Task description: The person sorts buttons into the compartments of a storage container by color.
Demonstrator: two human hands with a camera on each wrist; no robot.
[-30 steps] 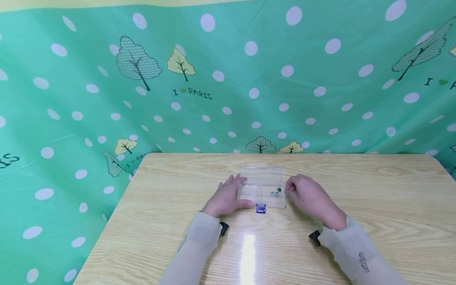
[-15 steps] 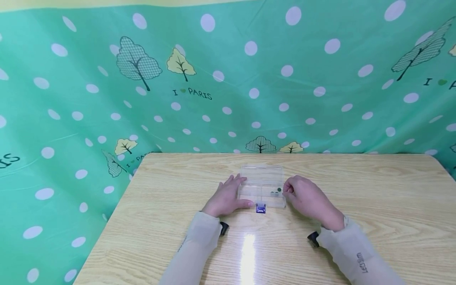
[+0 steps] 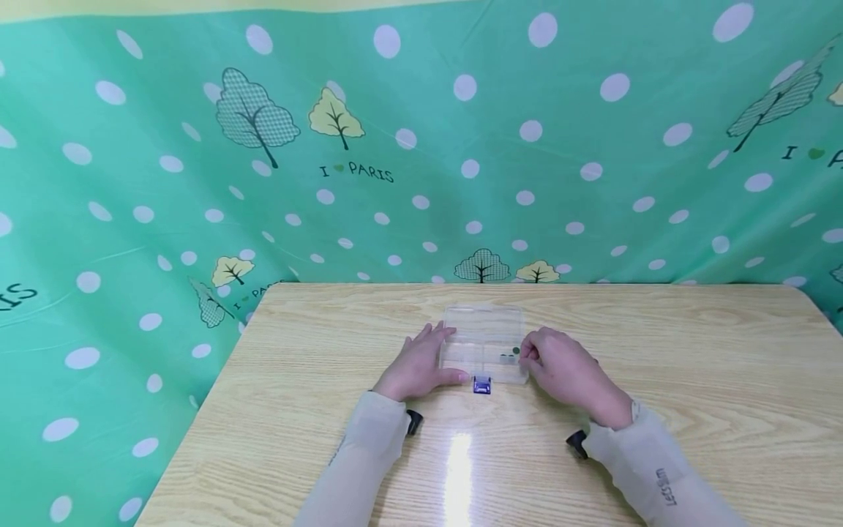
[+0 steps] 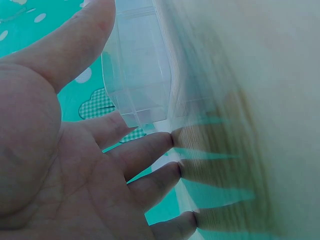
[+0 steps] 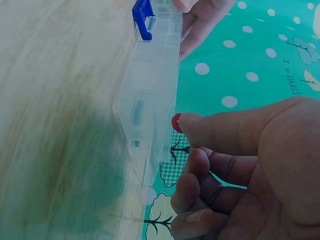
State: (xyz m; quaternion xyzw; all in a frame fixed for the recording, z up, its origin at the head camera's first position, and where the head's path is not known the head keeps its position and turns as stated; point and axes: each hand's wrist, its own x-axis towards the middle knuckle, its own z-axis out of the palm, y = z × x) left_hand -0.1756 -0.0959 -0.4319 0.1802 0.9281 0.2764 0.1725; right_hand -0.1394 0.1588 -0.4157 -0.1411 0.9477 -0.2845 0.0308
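The right hand (image 3: pixel 563 369) is at the right end of a clear plastic box (image 3: pixel 462 357), its grip closed down to a small pinch: thumb and forefinger have hold of a small round red piece (image 5: pixel 176 123), most of it covered by the thumb, with the other fingers curled in beneath. The red piece is at about the height of the box's rim; whether it touches the plastic I cannot tell.

The left hand (image 3: pixel 424 364) is spread wide around the box's left end and pinches nothing — thumb along the near left corner, forefinger at the left edge farther back, the remaining fingertips down on the tabletop (image 3: pixel 691 351).

The box sits flat between the two hands, divided by clear walls. In its near right section are a round dark green piece (image 3: pixel 516 350) and, nearer and to the left of it, some smaller dark bits (image 3: pixel 507 356). A blue latch (image 3: pixel 482 386) is at the middle of the near side. Beyond the far edge hangs a green cloth (image 3: pixel 421 95) with white dots and printed trees.
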